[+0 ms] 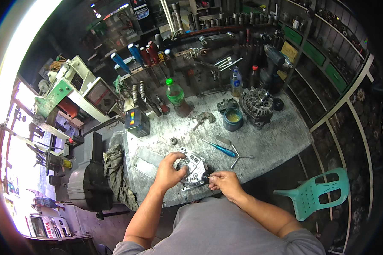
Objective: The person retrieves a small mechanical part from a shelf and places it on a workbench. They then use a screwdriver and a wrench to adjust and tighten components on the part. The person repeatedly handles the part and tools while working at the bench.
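An alternator [195, 163] with a silver slotted housing lies on the workbench close to its front edge. Curved over its left side, my left hand [169, 172] steadies it with thumb and fingers on the housing. At its lower right, my right hand [225, 183] pinches something too small to make out, against a black part [206, 177] of the alternator. Beyond the right hand lie a blue-handled screwdriver [224, 149] and a three-armed wrench [238, 157]. A flat metal plate [144, 165] rests left of the alternator, and a small metal ring [173, 140] sits behind it.
Farther back stand a second alternator [259, 104], a tub of yellowish grease [232, 122], a green-capped bottle [175, 95] and a dark tin box [137, 124]. Tools line the rack behind. A vise [87, 187] and a crumpled cloth [117, 174] are left; a green plastic chair [317, 195] stands right.
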A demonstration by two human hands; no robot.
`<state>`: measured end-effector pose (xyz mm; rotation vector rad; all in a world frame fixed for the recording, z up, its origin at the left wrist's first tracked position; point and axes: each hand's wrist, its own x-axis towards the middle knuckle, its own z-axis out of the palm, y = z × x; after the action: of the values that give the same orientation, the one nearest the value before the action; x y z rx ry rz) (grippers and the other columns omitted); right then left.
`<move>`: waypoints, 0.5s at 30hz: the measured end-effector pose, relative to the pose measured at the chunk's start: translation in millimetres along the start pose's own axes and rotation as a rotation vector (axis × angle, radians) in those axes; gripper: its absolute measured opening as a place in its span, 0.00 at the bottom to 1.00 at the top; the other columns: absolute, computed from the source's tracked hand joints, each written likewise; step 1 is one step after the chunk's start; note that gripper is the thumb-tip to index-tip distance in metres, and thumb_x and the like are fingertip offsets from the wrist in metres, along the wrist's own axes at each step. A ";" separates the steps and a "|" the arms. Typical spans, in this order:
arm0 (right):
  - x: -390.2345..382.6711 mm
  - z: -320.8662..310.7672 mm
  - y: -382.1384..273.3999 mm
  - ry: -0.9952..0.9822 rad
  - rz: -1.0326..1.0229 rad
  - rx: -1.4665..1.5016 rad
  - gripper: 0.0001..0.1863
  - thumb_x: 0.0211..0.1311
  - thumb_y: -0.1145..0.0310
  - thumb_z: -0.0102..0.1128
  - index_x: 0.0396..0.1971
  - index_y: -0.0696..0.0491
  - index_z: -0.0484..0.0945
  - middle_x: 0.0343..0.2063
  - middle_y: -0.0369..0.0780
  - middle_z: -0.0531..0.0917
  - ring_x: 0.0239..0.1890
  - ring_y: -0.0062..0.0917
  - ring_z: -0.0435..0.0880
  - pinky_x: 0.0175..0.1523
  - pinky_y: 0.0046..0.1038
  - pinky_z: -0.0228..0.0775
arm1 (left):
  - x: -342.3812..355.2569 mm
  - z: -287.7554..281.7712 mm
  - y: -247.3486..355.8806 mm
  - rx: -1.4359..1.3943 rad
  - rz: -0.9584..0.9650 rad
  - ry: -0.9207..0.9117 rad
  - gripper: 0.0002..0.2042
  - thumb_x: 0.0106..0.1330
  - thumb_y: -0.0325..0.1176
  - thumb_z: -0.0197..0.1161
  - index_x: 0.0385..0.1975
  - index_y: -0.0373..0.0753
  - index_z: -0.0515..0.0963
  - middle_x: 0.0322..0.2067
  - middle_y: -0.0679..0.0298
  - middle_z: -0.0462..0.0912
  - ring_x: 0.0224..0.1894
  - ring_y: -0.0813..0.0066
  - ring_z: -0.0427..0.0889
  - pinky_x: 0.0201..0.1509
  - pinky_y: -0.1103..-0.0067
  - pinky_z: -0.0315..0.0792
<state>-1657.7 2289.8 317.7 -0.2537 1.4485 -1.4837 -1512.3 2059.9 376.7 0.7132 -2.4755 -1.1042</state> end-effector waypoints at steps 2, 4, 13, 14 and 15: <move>1.5 -1.2 3.9 -0.006 0.016 -0.018 0.13 0.85 0.69 0.66 0.51 0.66 0.87 0.39 0.45 0.92 0.35 0.24 0.92 0.39 0.25 0.87 | -10.3 3.1 2.5 -0.009 0.060 -0.045 0.27 0.61 0.32 0.81 0.62 0.35 0.85 0.66 0.48 0.84 0.70 0.48 0.83 0.76 0.62 0.76; 4.4 -3.4 8.5 -0.005 0.022 -0.085 0.17 0.87 0.64 0.64 0.50 0.66 0.87 0.38 0.45 0.91 0.32 0.24 0.91 0.37 0.25 0.85 | -18.5 8.8 4.7 -0.028 0.045 -0.118 0.39 0.56 0.40 0.88 0.69 0.39 0.80 0.76 0.46 0.73 0.78 0.42 0.73 0.81 0.57 0.71; 6.4 -19.1 13.8 -0.083 0.031 -0.305 0.20 0.87 0.63 0.54 0.49 0.66 0.87 0.35 0.45 0.91 0.30 0.25 0.90 0.37 0.30 0.85 | -32.4 33.1 15.4 0.177 0.098 0.013 0.54 0.44 0.49 0.94 0.74 0.40 0.75 0.78 0.42 0.69 0.80 0.37 0.69 0.83 0.53 0.68; 2.6 -17.9 12.6 -0.071 -0.128 -0.291 0.20 0.86 0.63 0.54 0.50 0.66 0.87 0.36 0.46 0.92 0.32 0.28 0.92 0.40 0.31 0.86 | -33.2 35.5 18.2 0.186 0.110 0.044 0.54 0.43 0.50 0.94 0.74 0.39 0.74 0.78 0.42 0.69 0.79 0.37 0.69 0.82 0.53 0.68; -1.8 -16.0 11.3 -0.011 -0.258 -0.301 0.20 0.84 0.63 0.55 0.52 0.65 0.87 0.36 0.47 0.92 0.34 0.30 0.93 0.43 0.32 0.87 | -34.1 39.0 21.4 0.222 0.096 0.056 0.55 0.43 0.50 0.94 0.75 0.39 0.73 0.78 0.42 0.70 0.79 0.37 0.70 0.82 0.53 0.68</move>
<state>-1663.0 2303.7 304.9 -0.6525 1.6774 -1.4571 -1510.0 2114.5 364.6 0.6677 -2.5793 -0.7731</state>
